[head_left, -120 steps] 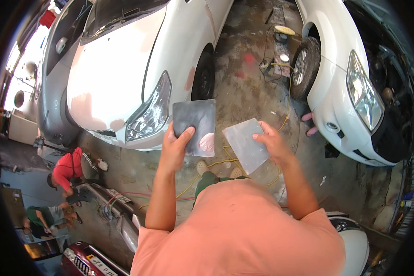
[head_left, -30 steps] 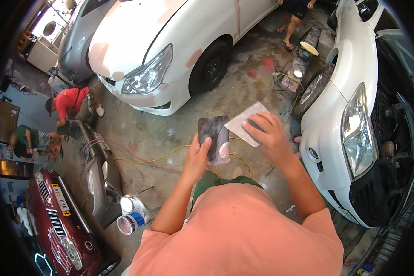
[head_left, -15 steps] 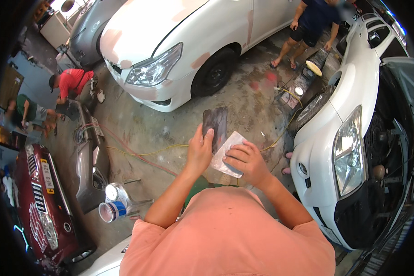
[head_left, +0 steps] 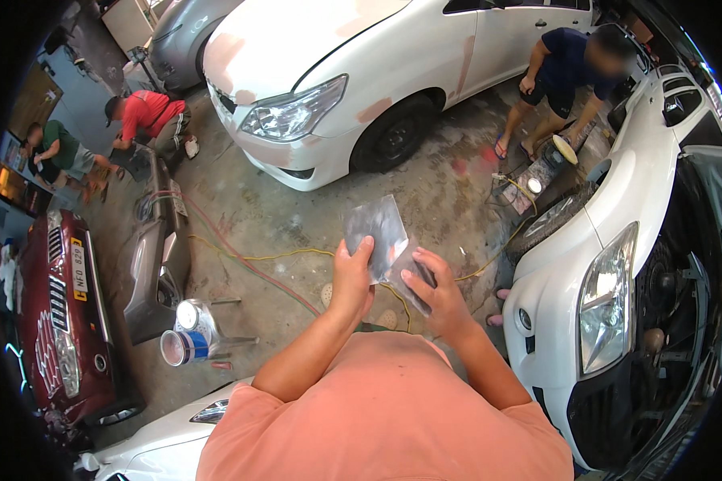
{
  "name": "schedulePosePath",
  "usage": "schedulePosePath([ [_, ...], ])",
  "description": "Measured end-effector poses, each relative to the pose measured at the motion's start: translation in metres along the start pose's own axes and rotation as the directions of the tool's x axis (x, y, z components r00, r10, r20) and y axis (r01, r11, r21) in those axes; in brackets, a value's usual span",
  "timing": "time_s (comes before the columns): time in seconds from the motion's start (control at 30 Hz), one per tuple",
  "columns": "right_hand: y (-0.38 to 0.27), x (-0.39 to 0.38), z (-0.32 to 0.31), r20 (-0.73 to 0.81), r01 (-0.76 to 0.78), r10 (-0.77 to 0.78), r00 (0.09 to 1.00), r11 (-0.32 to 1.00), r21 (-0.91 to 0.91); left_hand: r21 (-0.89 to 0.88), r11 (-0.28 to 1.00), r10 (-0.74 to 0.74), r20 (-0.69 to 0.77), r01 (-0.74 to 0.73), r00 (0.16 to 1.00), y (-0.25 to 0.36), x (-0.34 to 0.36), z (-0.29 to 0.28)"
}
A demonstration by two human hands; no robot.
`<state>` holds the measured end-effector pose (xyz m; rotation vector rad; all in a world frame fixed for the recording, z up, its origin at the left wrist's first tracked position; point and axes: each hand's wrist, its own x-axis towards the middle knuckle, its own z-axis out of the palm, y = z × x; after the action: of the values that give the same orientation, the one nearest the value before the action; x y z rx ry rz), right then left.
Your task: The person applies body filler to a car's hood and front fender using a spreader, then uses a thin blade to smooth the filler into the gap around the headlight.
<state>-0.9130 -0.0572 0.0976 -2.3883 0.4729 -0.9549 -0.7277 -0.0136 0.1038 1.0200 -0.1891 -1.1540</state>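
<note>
My left hand (head_left: 351, 276) is closed on a flat grey rectangular plate (head_left: 377, 228), thumb on its upper face. The plate is tilted and carries pale smears, with a pinkish patch near its lower right corner. In my right hand (head_left: 441, 298) is a second thin grey plate (head_left: 415, 276), pinched with the fingers across its face. The two plates meet or overlap in front of my chest; I cannot tell whether they touch. Part of each plate is hidden by my fingers.
Ahead stands a white car (head_left: 361, 88) with pinkish patches; another white car (head_left: 586, 232) is at right. Cans (head_left: 183, 346) sit on a metal stool at left, near a loose bumper (head_left: 156, 264). Hoses (head_left: 289, 255) cross the floor. Co-workers are at far left and far right.
The plate in my left hand has tilted, showing a lighter face. The right-hand plate has turned and looks darker. At right, a co-worker leans lower. My view has shifted slightly.
</note>
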Motion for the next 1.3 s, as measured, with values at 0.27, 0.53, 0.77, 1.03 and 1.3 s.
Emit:
schedulePosePath([
  [0.27, 0.079, -0.029, 0.017, 0.003, -0.314, 0.782, 0.623, 0.246, 0.917, -0.097, 0.979, -0.16, 0.16, 0.176, 0.974, 0.012, -0.009, -0.006],
  [0.53, 0.032, -0.01, -0.001, 0.045, -0.117, 0.649, 0.759, 0.068, 0.991, -0.136, 0.987, -0.079, 0.015, 0.08, 0.997, 0.016, 0.025, -0.033],
  [0.77, 0.005, 0.007, 0.007, -0.139, -0.201, 0.26, 0.956, 0.92, 0.337, -0.126, 0.99, 0.062, 0.005, -0.061, 0.998, 0.01, 0.017, -0.029],
  [1.03, 0.016, 0.021, 0.017, 0.132, -0.101, 0.096, 0.987, 0.994, 0.032, -0.134, 0.98, 0.132, -0.122, -0.148, 0.984, 0.019, 0.003, -0.035],
  [1.3, 0.02, 0.085, -0.025, 0.209, 0.175, -0.107, 0.972, 0.922, -0.345, 0.612, 0.704, 0.306, 0.197, -0.361, 0.931, 0.048, -0.024, -0.023],
])
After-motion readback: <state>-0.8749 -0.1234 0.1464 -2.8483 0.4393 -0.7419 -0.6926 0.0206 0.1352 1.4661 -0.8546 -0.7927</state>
